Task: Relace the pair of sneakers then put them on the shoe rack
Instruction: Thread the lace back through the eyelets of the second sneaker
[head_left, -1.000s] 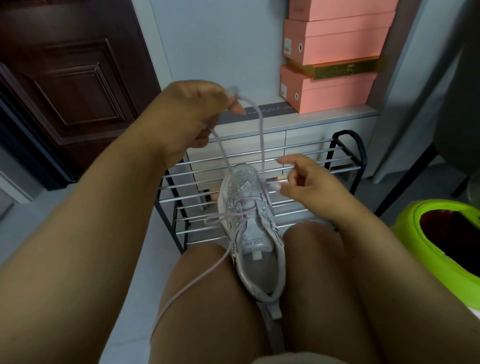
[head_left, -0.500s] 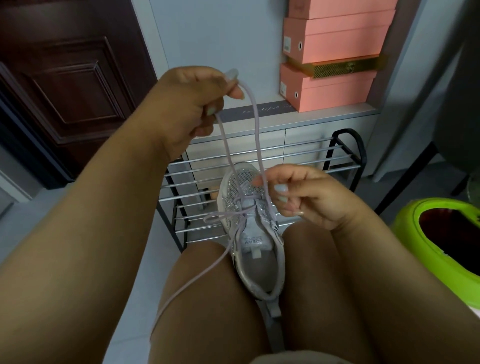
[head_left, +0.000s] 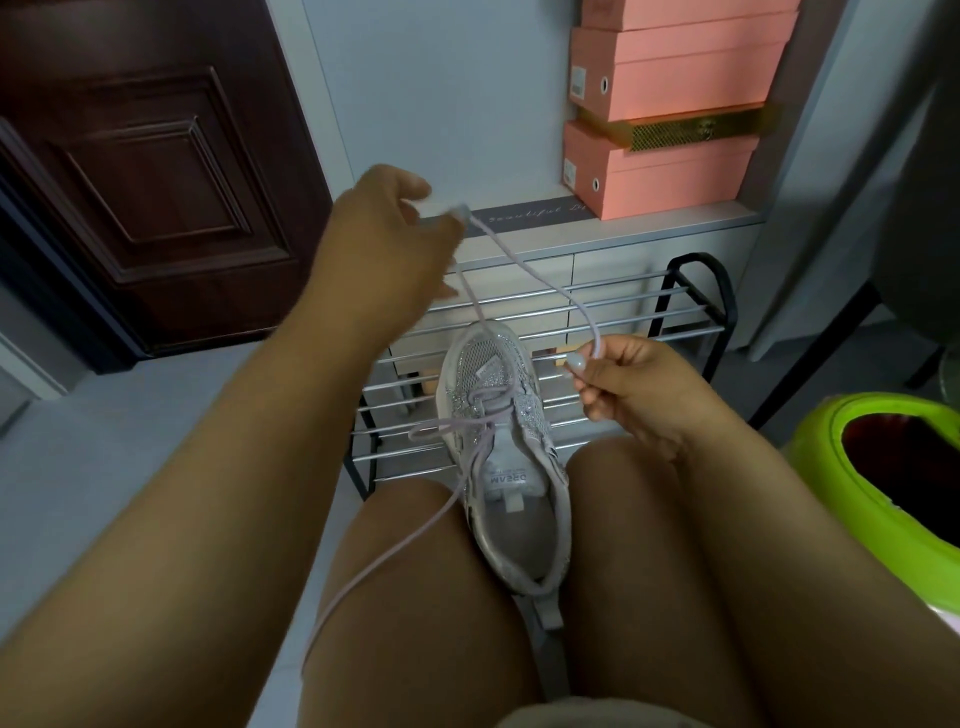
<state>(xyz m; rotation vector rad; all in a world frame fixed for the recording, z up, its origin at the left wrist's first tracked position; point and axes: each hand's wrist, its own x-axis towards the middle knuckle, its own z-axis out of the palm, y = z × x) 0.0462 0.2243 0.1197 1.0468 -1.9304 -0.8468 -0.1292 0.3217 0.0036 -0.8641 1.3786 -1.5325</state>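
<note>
We see the thighs (head_left: 426, 613) closest to us, bare, with the sneaker (head_left: 511, 467) wedged in the gap between them, heel toward us, toe pointing away toward the rack. We note the sneaker is pale grey with glittery mesh on the front and a tongue label, opening facing up. We see the lace (head_left: 540, 280) crossing a few eyelets near the front; one loose end trails down over the left thigh toward the bottom of the frame. We see the other part rise from the toe area as a long loop running between the two hands.

Right hand (head_left: 623, 387): fingers curled, thumb and forefinger pinching the lace just right of the toe, above the right knee. Left hand (head_left: 387, 244): raised higher and further out, blurred; fingertips appear to pinch the lace at the top of the loop, though we can't tell the exact grip.

Just behind the knees we see the rack (head_left: 691, 306), black frame with metal bars, standing on the floor; the sneaker's toe overlaps its bars in view, but we can't tell if they touch. At right, beside the right leg, we see a green bin (head_left: 883, 467) with a dark inside. Further back we see a white cabinet (head_left: 649, 244), with stacked pink boxes (head_left: 675, 104) on top. Far left, we see a dark wooden door (head_left: 140, 171).
</note>
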